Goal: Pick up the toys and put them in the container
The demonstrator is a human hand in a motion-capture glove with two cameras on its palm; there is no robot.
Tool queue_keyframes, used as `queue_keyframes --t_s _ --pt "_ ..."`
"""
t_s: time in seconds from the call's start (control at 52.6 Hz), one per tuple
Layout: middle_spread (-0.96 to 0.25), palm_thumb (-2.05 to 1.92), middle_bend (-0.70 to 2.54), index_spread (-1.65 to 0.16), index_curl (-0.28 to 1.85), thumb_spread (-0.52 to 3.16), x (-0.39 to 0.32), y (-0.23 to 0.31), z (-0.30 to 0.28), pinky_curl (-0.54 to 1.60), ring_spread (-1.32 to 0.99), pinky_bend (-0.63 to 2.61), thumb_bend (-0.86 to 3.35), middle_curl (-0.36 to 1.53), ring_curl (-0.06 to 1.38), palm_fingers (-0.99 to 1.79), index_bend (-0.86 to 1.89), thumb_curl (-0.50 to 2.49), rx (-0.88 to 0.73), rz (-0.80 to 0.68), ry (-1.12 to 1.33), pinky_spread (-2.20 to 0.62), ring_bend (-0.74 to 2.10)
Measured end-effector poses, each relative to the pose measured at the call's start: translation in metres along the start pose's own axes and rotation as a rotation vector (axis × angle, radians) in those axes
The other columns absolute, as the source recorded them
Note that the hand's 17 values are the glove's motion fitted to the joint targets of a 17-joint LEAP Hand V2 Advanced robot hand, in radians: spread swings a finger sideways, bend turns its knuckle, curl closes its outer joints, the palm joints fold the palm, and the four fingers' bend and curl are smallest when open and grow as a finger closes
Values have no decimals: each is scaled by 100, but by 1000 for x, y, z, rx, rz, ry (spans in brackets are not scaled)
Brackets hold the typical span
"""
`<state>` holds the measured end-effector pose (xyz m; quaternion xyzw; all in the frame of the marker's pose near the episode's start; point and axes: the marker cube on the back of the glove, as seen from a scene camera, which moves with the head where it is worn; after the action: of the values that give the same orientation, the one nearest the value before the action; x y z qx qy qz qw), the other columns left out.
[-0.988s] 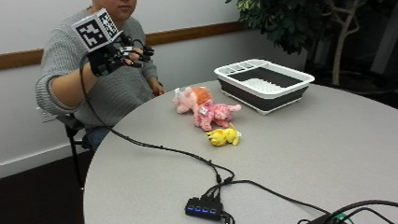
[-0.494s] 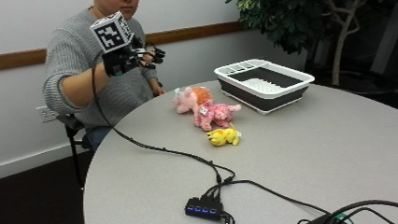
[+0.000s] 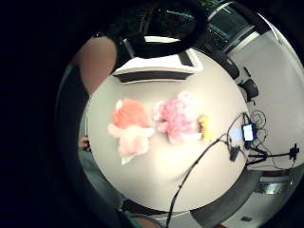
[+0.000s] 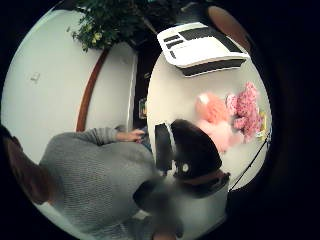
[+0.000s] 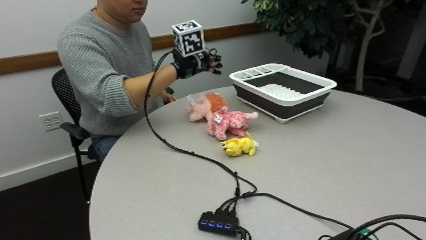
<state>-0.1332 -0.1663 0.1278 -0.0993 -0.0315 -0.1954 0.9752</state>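
Three soft toys lie together on the round grey table: a pink doll with orange hair, a pink plush and a small yellow toy. The white and black rack-like container stands just beyond them. My gloved right hand hangs in the air above the table's far edge, over and behind the doll, with relaxed fingers holding nothing. The palm views look down on the doll, the pink plush, the yellow toy and the container.
A black cable runs from the glove across the table to a small hub with blue lights near the front edge. More cables lie at the front right. A potted plant stands behind the container. The bare left hand rests at the table's edge.
My raised right hand has moved sideways through the air toward the toys and the container. The toys and the container have stayed where they were.
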Motion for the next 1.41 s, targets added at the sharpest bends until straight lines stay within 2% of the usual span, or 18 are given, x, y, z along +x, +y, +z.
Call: queue_keyframes --t_s 0.114,0.247,0.304,0.38,0.475,0.551,0.589,0.665,0.779,0.969,1.083,1.255,1.407 --pt "-22 3 17 -37 28 144 -8 1 61 34 -30 89 0 21 21 13 17 24 -152 52 54 -2 61" --pt "-22 5 16 -38 27 144 13 21 142 37 -29 102 0 23 23 12 13 26 -323 222 220 -3 64" --pt "-21 6 11 -38 24 144 0 24 162 40 -28 113 0 22 25 6 7 27 -284 227 148 -4 69" --pt "-16 11 7 -37 22 144 0 28 167 43 -25 125 2 19 29 -7 5 29 -234 232 239 -6 81" --pt "-13 18 10 -38 19 147 -9 25 167 44 -24 131 5 18 33 -4 6 31 -200 179 161 -7 101" --pt "-11 26 15 -38 16 153 -6 20 166 43 -27 134 10 19 38 8 6 33 -144 198 148 -12 120" --pt "-11 31 16 -39 13 157 -5 17 167 43 -30 144 13 19 40 28 2 35 -118 217 138 -21 131" --pt "-13 43 22 -40 11 156 0 10 163 42 -33 147 18 21 42 45 7 40 -65 251 100 -30 135" --pt "-17 60 34 -41 13 144 -2 -1 145 41 -36 138 23 27 45 71 17 51 -15 224 58 -36 139" --pt "-22 69 53 -46 21 116 18 -19 -7 39 -39 117 21 37 47 96 32 67 219 140 24 -40 132" --pt "-23 70 56 -48 24 102 13 -29 -58 40 -40 112 19 41 48 99 34 75 279 165 27 -41 129" --pt "-24 69 55 -50 28 84 21 -66 -49 41 -41 109 16 44 49 100 32 86 229 235 161 -43 126" --pt "-25 69 50 -51 31 73 11 -159 -16 43 -42 109 16 46 51 96 28 94 226 278 102 -43 126"
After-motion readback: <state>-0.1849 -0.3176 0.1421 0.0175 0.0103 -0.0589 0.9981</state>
